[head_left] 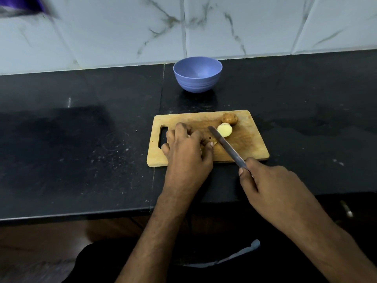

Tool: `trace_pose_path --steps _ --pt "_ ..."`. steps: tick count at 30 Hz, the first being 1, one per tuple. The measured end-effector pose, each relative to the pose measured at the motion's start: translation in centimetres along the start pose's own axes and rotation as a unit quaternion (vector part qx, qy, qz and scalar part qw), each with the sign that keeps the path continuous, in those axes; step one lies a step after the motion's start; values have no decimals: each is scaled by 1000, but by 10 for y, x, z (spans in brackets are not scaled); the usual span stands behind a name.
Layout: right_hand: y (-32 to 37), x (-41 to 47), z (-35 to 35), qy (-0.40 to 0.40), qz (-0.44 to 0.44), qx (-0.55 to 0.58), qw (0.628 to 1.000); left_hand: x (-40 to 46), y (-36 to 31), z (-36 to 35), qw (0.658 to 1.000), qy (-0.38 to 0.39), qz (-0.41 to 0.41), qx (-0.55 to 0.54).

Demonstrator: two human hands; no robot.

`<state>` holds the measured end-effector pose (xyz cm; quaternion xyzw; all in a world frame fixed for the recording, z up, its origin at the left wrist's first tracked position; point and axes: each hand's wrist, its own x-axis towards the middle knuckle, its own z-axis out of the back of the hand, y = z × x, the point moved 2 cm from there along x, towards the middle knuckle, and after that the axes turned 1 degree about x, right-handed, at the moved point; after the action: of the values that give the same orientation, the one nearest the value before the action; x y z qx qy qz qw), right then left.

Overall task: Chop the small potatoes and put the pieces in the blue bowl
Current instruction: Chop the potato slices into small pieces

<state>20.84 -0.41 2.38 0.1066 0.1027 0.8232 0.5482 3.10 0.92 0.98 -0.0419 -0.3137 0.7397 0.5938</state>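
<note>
A wooden cutting board [251, 144] lies on the black counter. A whole brown potato [230, 118] sits near the board's far edge. Just in front of it lies a cut potato piece [224, 130], pale face up. My right hand [271, 186] grips a knife [226, 146] by the handle; its blade slants across the board, tip beside the cut piece. My left hand [186, 152] rests on the board's left half with fingers curled over a potato piece that is almost wholly hidden. The blue bowl [197, 74] stands behind the board and looks empty.
The black counter [81, 139] runs wide to the left and right of the board. A marble-tiled wall [224, 27] rises right behind the bowl. The counter's front edge is close below my wrists. A blurred purple thing [22, 6] shows at the top left.
</note>
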Motion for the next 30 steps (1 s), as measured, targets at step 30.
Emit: trace_pose_path --steps 30 --pt "25 -10 7 101 -48 -24 993 1 4 0 999 -28 27 -28"
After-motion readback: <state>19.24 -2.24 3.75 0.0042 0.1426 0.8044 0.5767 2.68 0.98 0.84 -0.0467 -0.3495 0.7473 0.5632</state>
